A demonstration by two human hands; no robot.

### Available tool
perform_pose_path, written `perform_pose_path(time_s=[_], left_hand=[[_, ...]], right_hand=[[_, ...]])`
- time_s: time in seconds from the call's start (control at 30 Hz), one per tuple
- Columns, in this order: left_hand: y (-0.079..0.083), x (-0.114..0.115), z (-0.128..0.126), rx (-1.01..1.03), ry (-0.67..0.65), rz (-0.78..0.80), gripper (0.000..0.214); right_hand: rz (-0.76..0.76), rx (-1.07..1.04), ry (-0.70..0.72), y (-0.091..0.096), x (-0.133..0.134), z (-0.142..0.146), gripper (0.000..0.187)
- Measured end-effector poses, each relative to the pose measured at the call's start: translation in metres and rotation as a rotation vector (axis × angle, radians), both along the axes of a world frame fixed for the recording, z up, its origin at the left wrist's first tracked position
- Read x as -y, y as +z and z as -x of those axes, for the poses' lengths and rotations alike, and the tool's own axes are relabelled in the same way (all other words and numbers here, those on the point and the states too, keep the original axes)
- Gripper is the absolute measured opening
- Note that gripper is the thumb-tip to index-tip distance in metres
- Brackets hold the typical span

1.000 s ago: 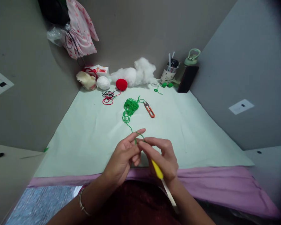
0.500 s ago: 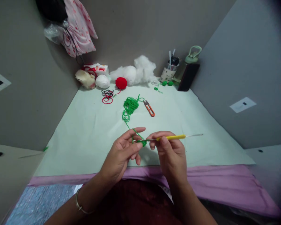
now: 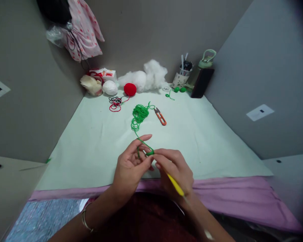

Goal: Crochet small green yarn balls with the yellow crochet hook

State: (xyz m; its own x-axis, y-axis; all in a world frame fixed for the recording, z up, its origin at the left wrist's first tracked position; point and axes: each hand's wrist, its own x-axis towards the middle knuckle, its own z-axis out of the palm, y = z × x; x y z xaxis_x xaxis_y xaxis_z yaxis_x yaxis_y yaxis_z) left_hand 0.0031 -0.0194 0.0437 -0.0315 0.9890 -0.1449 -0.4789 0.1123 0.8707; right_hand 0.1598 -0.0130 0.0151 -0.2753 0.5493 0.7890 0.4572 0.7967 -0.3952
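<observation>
My left hand (image 3: 130,171) pinches a small green crochet piece (image 3: 149,153) between thumb and fingers, with a strand of green yarn running over its raised index finger. My right hand (image 3: 179,168) meets it, its fingertips touching the piece's right side. A yellow-handled crochet hook (image 3: 175,185) lies in the right hand, its back end slanting down toward my forearm; the front tip is hidden by the fingers. The strand leads up to a loose bundle of green yarn (image 3: 140,113) on the table. Orange thread snips (image 3: 160,117) lie just right of that bundle.
Along the back stand a white ball (image 3: 110,88), a red ball (image 3: 130,89), white stuffing (image 3: 155,75), a pen cup (image 3: 180,79), a green bottle (image 3: 207,62) and a dark phone (image 3: 202,83). Grey partitions (image 3: 275,80) enclose the pale table cover (image 3: 217,141).
My right hand has moved left against the green piece, its fingertips now at the work. The hook has swung from level to slanting down toward me. The yarn bundle and snips stay put.
</observation>
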Motion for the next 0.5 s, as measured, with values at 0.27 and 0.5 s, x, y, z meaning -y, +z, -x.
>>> perform_pose_path(time_s=[0.27,0.5], left_hand=[[0.002,-0.008,0.014,0.347,-0.213,0.167,0.042],[-0.003,-0.003,0.003,0.197,-0.188,0.030,0.037]], right_hand=[[0.405,-0.597,0.107,0.007,-0.006,0.005,0.025],[0.477,-0.526,0.148,0.007,-0.008,0.009,0.023]])
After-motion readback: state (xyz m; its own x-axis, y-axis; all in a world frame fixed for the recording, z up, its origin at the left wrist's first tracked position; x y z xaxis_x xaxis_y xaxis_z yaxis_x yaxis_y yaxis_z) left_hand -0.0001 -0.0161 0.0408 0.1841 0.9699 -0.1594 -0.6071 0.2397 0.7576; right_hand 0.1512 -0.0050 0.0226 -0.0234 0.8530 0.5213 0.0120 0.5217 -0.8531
